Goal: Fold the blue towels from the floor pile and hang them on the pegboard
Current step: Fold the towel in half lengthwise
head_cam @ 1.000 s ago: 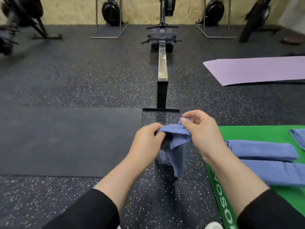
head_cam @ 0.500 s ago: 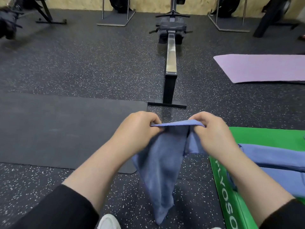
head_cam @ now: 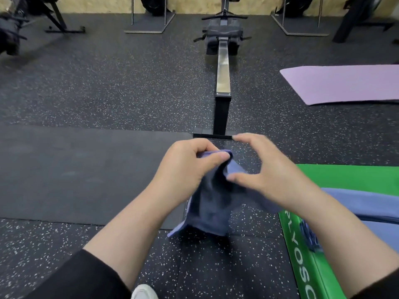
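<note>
Speckled black rubber floor (head_cam: 108, 87), rowing machine (head_cam: 222, 67), purple mat (head_cam: 345, 85), plywood wall (head_cam: 103, 4)

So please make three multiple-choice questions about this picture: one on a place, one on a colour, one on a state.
1. Where is the green mat?
A. right of the hands
B. left of the hands
C. on the wall

2. What colour is the far mat?
A. red
B. purple
C. yellow

3. Which hand grips the held towel?
A. neither
B. right only
C. left

Answers: A, the mat lies at the right edge; B, it looks pale purple; C, the left hand pinches the towel's top, while the right hand has spread fingers.
</note>
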The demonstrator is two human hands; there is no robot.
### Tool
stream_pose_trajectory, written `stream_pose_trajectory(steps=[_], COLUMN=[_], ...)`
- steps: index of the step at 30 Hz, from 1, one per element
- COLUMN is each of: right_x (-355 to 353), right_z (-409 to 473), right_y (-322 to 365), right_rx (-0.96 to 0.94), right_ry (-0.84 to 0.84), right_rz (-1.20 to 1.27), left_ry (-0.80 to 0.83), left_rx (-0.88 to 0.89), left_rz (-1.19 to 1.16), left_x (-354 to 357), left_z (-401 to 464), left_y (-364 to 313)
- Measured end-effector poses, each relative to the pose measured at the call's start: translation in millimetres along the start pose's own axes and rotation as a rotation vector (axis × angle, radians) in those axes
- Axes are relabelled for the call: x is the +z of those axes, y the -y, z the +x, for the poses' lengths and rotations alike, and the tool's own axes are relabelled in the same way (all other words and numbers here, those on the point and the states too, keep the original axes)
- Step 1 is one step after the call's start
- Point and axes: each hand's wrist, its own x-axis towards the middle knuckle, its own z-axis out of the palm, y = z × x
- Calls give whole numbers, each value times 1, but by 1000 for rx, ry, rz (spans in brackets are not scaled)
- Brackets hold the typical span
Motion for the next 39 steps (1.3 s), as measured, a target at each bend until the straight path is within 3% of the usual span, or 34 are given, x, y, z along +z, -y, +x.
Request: stream_pose_trajectory(steps=[3,7,12,14,16,19,24,27,31,33,36,39], right_x=[10,15,4,2,3,-1,-23,-23,-9,0,3,0], right_z=[-6,-4,-1,-1,-3,0,1,-2,-7,-8,-8,-6], right_y=[13,11,7,7,9,0,-29,-27,-4,-3,-3,-3], right_rx=[-24,-12,84,98,62,79,170,149,23,-9,18,59], right_ry=[120,-36,-136,-50,9,-178,-498,-408,77,187,101,-57], right_rz=[179,211,488,565,488,414,419,218,190,200,217,212], left_ry=[59,71,287,242,189,187,330,274,210,180,145,166], left_rx=[7,-39,-131,-124,-122,-122,-220,-175,-113,-107,-96,-139], left_rz=[-45,-208,0,-9,-44,-4,212,139,-57,-130,-181,-81], left_x=[10,12,12,13,14,10,4,6,12,14,16,17], left_z=[-2,-5,-10,-11,-11,-10,-12,-14,-15,-15,-12,-11], left_y=[-6,-4,16,18,15,17,37,35,14,6,3,9])
